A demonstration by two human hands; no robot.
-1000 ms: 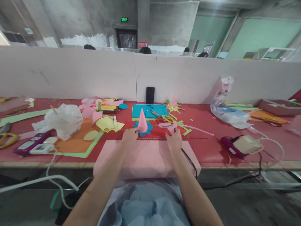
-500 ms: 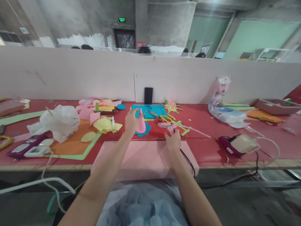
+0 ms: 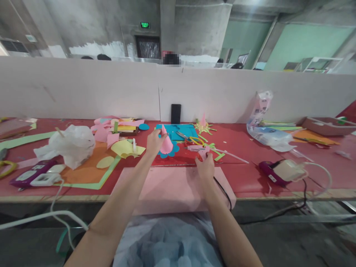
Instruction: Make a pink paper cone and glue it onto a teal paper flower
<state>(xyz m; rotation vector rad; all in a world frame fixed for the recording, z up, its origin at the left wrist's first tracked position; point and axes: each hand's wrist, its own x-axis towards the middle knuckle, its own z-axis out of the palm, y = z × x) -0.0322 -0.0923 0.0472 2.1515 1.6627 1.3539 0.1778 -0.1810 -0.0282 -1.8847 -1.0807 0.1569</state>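
Note:
A pink paper cone [image 3: 167,145] is held near its tip by my left hand [image 3: 156,141], whose fingers are closed on it. The cone tilts, its wide end over a blue scalloped paper flower [image 3: 174,149]. My right hand [image 3: 205,163] is wrapped round the handle of a pink glue gun [image 3: 202,150], whose nozzle points left. Behind the gun lie scissors with yellow and red handles [image 3: 196,141], partly over blue paper [image 3: 187,130].
A black phone [image 3: 175,113] stands against the white partition [image 3: 111,89]. Cut green strips [image 3: 218,151] and a pink-tipped cutout [image 3: 203,125] lie at right. Crumpled white plastic [image 3: 71,144] and power strips [image 3: 35,173] [image 3: 274,172] sit at the sides.
My left hand has moved slightly left and tilted the pink cone, lifting its base so more of the blue flower shows. My right hand has stayed on the glue gun.

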